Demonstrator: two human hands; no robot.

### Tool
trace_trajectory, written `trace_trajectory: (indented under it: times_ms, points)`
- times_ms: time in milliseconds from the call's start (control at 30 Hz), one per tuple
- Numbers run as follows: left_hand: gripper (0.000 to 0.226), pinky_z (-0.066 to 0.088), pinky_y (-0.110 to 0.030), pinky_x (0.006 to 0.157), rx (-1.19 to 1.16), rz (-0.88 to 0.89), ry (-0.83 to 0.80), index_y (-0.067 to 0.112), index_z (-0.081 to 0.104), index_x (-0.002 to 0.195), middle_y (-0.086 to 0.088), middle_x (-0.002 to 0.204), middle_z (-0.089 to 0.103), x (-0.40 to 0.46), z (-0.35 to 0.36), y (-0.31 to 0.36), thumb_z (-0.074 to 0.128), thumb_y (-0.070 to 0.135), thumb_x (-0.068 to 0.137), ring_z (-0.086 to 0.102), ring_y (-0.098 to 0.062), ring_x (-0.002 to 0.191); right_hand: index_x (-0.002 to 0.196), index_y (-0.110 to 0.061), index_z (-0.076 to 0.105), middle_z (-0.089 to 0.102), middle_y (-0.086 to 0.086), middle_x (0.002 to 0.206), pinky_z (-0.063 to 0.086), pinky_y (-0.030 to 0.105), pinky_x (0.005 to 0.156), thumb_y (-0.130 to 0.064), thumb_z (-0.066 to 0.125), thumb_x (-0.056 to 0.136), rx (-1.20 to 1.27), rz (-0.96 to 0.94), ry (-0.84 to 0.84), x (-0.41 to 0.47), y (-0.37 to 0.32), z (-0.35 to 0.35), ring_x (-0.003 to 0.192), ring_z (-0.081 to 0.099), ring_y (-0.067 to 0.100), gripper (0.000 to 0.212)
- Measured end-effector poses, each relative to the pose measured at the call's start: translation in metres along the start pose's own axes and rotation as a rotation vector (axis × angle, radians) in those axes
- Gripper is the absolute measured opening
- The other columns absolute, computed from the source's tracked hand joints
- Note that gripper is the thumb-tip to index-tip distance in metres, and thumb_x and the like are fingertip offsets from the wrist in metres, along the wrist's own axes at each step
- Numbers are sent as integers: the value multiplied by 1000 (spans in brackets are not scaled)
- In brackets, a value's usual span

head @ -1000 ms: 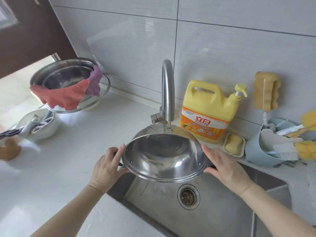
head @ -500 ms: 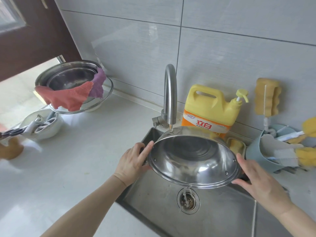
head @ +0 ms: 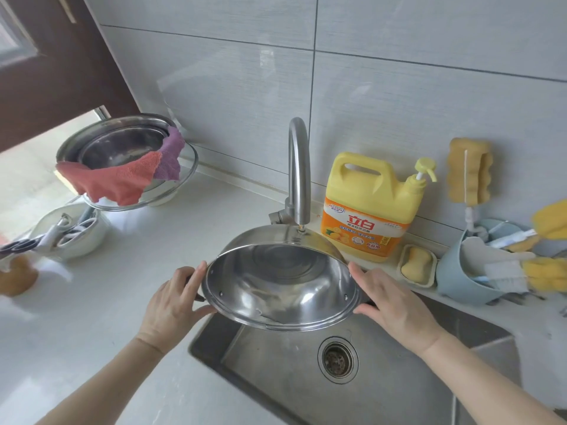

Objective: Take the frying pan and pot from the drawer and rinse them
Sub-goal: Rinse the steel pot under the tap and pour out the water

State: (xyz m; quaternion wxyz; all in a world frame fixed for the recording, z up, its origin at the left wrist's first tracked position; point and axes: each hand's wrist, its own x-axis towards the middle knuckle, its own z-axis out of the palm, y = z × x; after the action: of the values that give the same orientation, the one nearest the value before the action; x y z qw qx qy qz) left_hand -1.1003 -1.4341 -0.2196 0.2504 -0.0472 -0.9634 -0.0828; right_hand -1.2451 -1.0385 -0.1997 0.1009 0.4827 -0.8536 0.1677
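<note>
Pot point(head: 282, 283) tilted, mouth facing near, directly under faucet point(head: 299, 170) spout. Left hand point(head: 171, 305) and right hand point(head: 395, 305) grip opposite rims; handles probably hidden beneath palms.

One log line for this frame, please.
pot tilted over sink | left hand, right hand grip handles | under faucet
</note>
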Motion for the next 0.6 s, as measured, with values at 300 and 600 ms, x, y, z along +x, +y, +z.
trace_trajectory:
  times_ms: [300,600]
  points:
    - [105,50,-33,47,-30,48,-35,24,14,154,-10,104,49,15,7,23,79,46,75,63,-19,56,157,-23,4,59,4,90,48,30,70,-24,94,55,-25,81,9,-33,5,-18,78,57,18,137]
    - [86,49,-33,52,-31,174,-32,22,15,151,-9,99,47,50,27,78,55,53,82,54,-28,60,156,-22,14,42,-5,96,40,33,78,-50,59,89,-104,203,93,-88,5,-67,77,44,11,85]
